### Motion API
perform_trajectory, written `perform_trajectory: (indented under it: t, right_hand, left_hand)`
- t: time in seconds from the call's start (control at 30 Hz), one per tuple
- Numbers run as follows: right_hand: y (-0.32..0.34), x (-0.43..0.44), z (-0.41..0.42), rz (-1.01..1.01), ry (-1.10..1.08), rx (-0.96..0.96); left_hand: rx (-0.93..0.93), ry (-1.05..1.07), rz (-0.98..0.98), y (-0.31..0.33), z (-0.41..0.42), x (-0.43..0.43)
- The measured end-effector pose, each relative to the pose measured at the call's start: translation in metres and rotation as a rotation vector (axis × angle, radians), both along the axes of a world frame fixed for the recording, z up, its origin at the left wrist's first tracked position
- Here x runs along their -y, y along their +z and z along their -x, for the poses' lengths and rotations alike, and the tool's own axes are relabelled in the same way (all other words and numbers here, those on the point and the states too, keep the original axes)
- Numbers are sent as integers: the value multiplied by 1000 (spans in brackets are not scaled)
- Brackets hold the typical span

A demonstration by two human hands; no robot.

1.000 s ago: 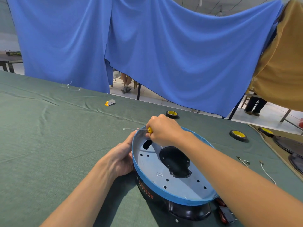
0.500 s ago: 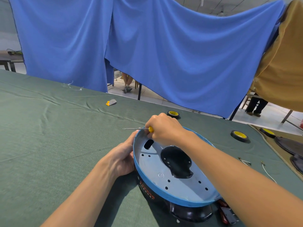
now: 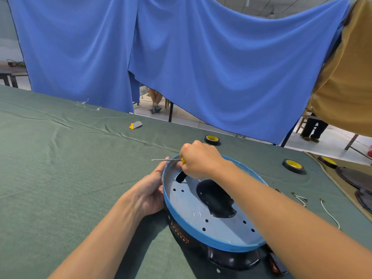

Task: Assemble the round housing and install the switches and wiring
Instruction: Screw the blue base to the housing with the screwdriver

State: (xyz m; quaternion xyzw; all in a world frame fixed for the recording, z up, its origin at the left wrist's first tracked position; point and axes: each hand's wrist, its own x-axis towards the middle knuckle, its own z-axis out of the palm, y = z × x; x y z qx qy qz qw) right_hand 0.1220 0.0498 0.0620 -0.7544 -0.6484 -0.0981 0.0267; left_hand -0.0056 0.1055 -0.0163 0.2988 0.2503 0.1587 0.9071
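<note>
Nearest, lower R edge: small red-and-black part [image 3: 274,262] tucked against base; type unclear.

Just beyond: round housing [image 3: 201,224], blue-rimmed grey metal plate over glossy black plastic base, resting on green cloth-covered table [image 3: 60,178], centre-right of view.

L hand [image 3: 150,193] cupped against L outer wall, thumb up along rim, fingertips hidden under edge. Reads as bracing.

R hand [image 3: 199,161] over far rim, fingers curled tight round yellow-handled screwdriver [image 3: 167,159]. Thin steel shaft points L past rim, tip in air, touching nothing.

Handling est.: housing rigid, moderate wt. Thin sheet rim prob. a bit sharp. Glossy base likely to slide on cloth, so may rock under tool pressure. Best hold: outer wall w/ palm, as now; not plate face.

To R on cloth: loose white wires w/ terminals [image 3: 301,197].

Further: black tape rolls w/ yellow cores [image 3: 293,165].

Far: hanging blue fabric curtain [image 3: 201,67].
</note>
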Motion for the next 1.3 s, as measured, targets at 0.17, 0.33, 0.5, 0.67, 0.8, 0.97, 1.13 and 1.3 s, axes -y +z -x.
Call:
perform_trajectory:
  t: [0.17, 0.33, 0.5, 0.67, 0.8, 0.97, 1.13, 1.3]
  right_hand:
    - [4, 1, -2, -21, 49, -38]
    - [1, 1, -1, -27, 46, -102]
    - [7, 5, 0, 7, 54, -159]
    - [12, 9, -5, -44, 27, -235]
    - [4, 7, -1, -14, 2, -248]
    - [7, 4, 1, 23, 53, -160]
    - [8, 5, -2, 29, 72, -152]
    - [10, 8, -4, 23, 79, -215]
  left_hand:
    - [11, -7, -2, 2, 3, 3]
    - [14, -5, -5, 0, 2, 2]
    - [25, -2, 9, 1, 2, 2]
    - [36, -29, 42, 1, 2, 3]
    - [26, -24, -1, 3, 3, 5]
    - [13, -7, -16, 5, 4, 6]
    - [1, -9, -20, 6, 5, 7]
    - [16, 6, 7, 6, 4, 7]
